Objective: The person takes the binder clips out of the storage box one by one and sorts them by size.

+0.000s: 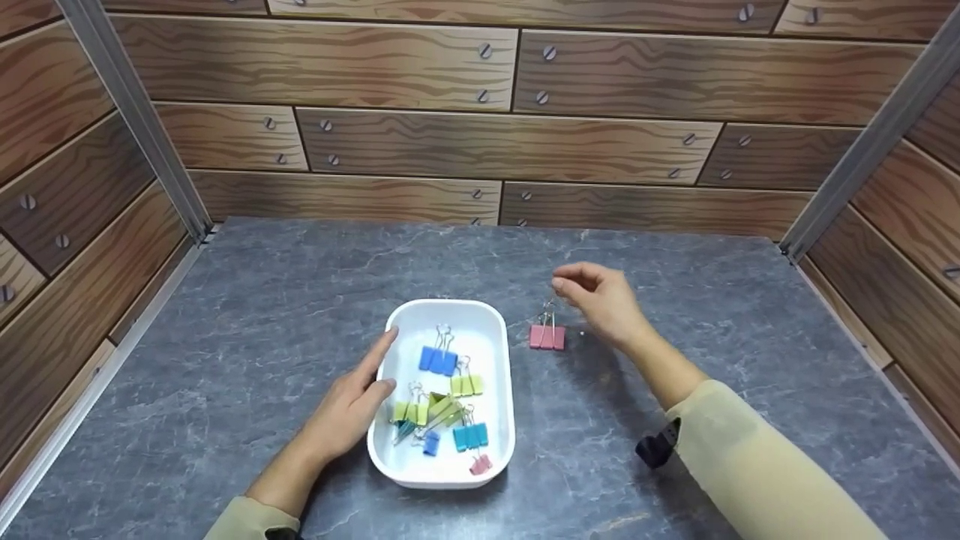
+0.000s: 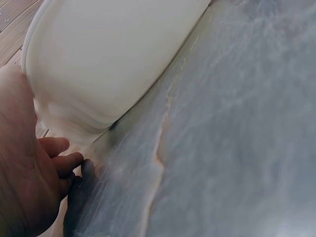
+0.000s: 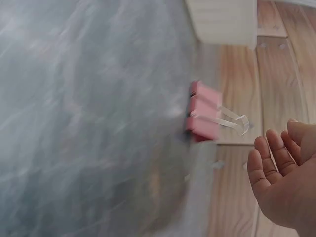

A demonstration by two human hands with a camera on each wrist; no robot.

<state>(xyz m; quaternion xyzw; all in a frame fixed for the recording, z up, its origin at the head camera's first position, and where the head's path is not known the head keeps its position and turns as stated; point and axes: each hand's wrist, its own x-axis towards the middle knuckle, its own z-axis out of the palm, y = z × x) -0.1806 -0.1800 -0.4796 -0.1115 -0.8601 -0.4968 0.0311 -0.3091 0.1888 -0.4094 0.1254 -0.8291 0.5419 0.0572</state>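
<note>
Pink binder clip (image 1: pixel 547 337) stands on the surface (image 1: pixel 720 315), beside the tray's (image 1: pixel 510 405) right edge. Right hand (image 1: pixel 606 304), half-curled and empty, hovers by its handles (image 3: pixel 217 121); left hand (image 1: pixel 345 409), fingers extended, touches the tray's left edge. Handling this clip seems the step; next likely calls for a handle pinch.

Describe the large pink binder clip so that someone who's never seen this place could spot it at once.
On the dark grey, marble-patterned tabletop sits a white, round-cornered rectangular tray. Just to its right, near the person's right hand, is the large pink binder clip with silvery wire handles. It's the only clip outside the tray; the small pink clip lies inside.
</note>
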